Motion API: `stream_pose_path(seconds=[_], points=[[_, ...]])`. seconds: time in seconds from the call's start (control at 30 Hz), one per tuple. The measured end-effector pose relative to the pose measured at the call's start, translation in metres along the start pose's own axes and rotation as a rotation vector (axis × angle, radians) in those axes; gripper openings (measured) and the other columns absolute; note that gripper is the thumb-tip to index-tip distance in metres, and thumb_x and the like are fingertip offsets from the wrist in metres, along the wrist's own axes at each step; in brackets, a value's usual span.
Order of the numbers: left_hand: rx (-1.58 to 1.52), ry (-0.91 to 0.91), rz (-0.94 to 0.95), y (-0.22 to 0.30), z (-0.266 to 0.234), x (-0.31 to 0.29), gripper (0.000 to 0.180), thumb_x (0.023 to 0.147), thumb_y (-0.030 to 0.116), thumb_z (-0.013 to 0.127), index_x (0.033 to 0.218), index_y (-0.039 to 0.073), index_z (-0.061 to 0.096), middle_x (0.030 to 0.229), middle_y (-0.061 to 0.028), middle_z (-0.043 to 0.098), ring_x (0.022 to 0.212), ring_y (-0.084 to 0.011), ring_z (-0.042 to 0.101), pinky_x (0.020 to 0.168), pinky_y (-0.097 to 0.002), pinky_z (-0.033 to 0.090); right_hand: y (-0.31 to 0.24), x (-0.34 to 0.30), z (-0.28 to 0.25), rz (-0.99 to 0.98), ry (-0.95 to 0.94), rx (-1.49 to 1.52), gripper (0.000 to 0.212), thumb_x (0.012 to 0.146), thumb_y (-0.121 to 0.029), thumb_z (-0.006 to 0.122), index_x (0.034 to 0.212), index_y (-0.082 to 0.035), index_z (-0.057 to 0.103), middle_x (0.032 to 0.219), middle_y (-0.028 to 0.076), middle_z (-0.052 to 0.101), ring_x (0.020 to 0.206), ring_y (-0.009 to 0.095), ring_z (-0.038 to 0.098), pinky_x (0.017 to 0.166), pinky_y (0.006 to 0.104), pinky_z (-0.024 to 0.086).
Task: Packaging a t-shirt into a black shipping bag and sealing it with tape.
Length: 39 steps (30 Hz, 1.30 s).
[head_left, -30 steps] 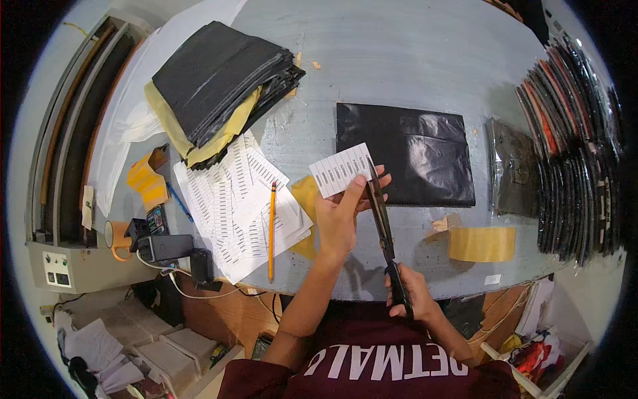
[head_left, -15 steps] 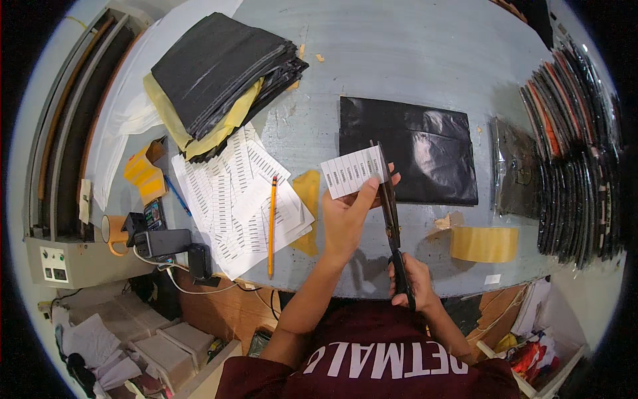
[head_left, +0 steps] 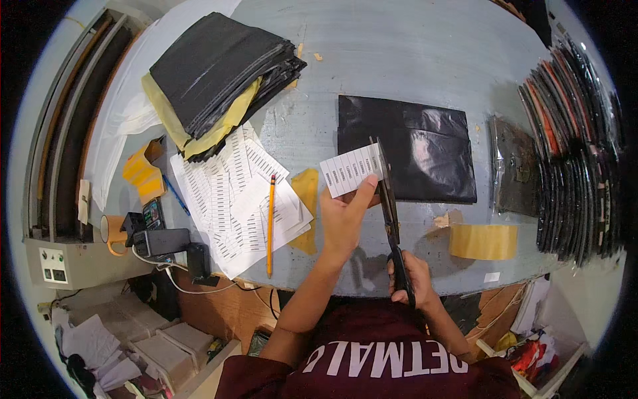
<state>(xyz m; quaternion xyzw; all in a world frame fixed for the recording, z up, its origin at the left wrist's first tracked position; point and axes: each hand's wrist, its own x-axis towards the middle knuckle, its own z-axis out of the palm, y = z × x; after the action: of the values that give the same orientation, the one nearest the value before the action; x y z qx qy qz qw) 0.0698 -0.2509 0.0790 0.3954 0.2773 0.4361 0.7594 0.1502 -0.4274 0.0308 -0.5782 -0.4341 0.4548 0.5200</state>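
My left hand [head_left: 344, 216] pinches a small white printed paper strip sheet [head_left: 345, 171], its thumb on top and the other fingers mostly hidden behind. My right hand [head_left: 413, 278] is closed round the black handle of a pair of scissors [head_left: 393, 229]. The scissors' long blades point away from me and lie along the paper's right edge; whether they touch it I cannot tell. Beyond both hands, a glossy black plastic pouch [head_left: 435, 156] lies flat on the table. Printed label sheets [head_left: 222, 199] are spread to the left, with a yellow pencil [head_left: 271, 229] on them.
A stack of black plastic bags [head_left: 219, 66] stands at the far left. A tape roll [head_left: 484, 241] sits at right, near a row of packed dark bundles [head_left: 571, 159]. An orange mug [head_left: 113, 233] and a black power adapter [head_left: 166, 243] are by the left edge.
Fingertips of my left hand that showed past the blades have drawn back behind the paper. The scissors' blade tips look slightly farther apart. Both hands have otherwise barely moved.
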Motion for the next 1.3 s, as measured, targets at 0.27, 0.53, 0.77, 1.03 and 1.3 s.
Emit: stream_pose_path(seconds=[0.27,0.53,0.77,1.03,1.3], points=[[0.003,0.035,0.009,-0.0042,-0.0053,0.0017,0.020,0.085,0.007,0.063,0.103,-0.003,0.061,0.094,-0.0053,0.064,0.080,-0.0096,0.061,0.071,-0.0240,0.050,-0.0024,0.0003,-0.0014,0.035,-0.013,0.026,0.067,0.060,-0.059,0.077,0.087,-0.004,0.051,0.069,0.003,0.049,0.055,0.011,0.052,0.051,0.0238,0.041],[-0.004,0.053,0.014,-0.0010,-0.0068,0.0031,0.020,0.086,0.008,0.062,0.104,-0.001,0.061,0.094,-0.0042,0.064,0.079,-0.0085,0.059,0.069,-0.0228,0.049,-0.0057,0.0018,-0.0030,0.056,-0.057,0.036,0.067,0.059,-0.057,0.079,0.087,-0.003,0.050,0.071,0.003,0.049,0.056,0.010,0.053,0.050,0.0243,0.042],[0.004,0.015,0.034,-0.0021,-0.0070,0.0027,0.020,0.089,0.007,0.056,0.107,-0.001,0.058,0.099,-0.0093,0.063,0.084,-0.0150,0.063,0.073,-0.0318,0.056,-0.0072,0.0018,-0.0006,0.067,-0.048,0.065,0.068,0.058,-0.058,0.079,0.088,-0.003,0.050,0.069,0.001,0.048,0.057,0.010,0.052,0.052,0.0238,0.041],[-0.020,0.037,0.002,-0.0001,-0.0052,0.0004,0.021,0.087,0.009,0.062,0.105,-0.002,0.060,0.096,-0.0056,0.064,0.082,-0.0103,0.061,0.072,-0.0247,0.052,-0.0043,0.0014,-0.0014,0.037,-0.041,-0.012,0.068,0.060,-0.062,0.075,0.087,-0.004,0.050,0.069,0.001,0.048,0.056,0.011,0.051,0.051,0.0239,0.041],[-0.025,0.031,-0.015,0.0028,-0.0047,-0.0007,0.022,0.087,0.009,0.061,0.105,-0.004,0.060,0.097,-0.0067,0.064,0.082,-0.0111,0.062,0.072,-0.0253,0.052,-0.0003,0.0006,-0.0002,0.014,-0.034,0.002,0.069,0.061,-0.063,0.074,0.087,-0.004,0.050,0.068,0.002,0.046,0.056,0.012,0.049,0.051,0.0243,0.039]])
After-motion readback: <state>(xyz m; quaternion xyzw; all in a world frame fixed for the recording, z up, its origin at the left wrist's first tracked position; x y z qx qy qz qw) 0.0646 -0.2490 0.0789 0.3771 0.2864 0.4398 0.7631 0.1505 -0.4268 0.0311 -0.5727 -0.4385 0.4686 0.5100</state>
